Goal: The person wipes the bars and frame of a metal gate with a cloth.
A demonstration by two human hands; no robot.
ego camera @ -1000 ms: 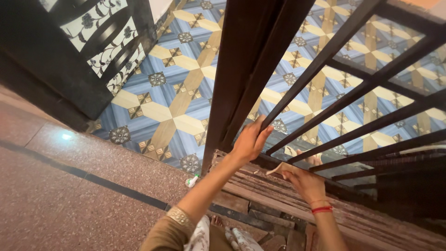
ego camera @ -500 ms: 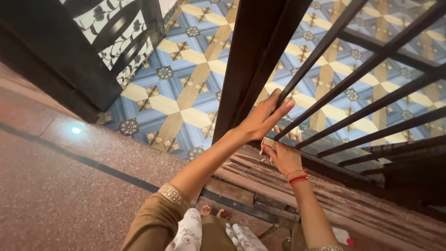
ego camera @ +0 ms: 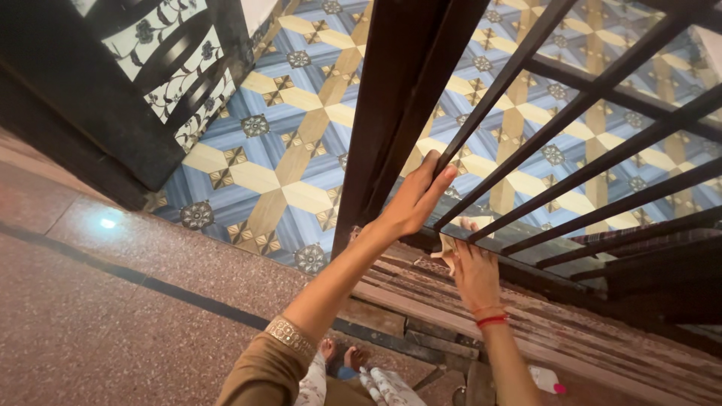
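Left hand (ego camera: pixel 415 201) grips a dark metal grille bar (ego camera: pixel 496 94) (running away, up-right); right hand (ego camera: pixel 472 272) fingers pinch a pale cloth (ego camera: pixel 450 242) just below

Dark metal grille (ego camera: pixel 571 113) and pale cloth (ego camera: pixel 451 244)
Grille bars run slanted, one gripped under the left hand (ego camera: pixel 414 199); the cloth, crumpled and cream, is pressed against a lower bar by the right hand (ego camera: pixel 474 271).
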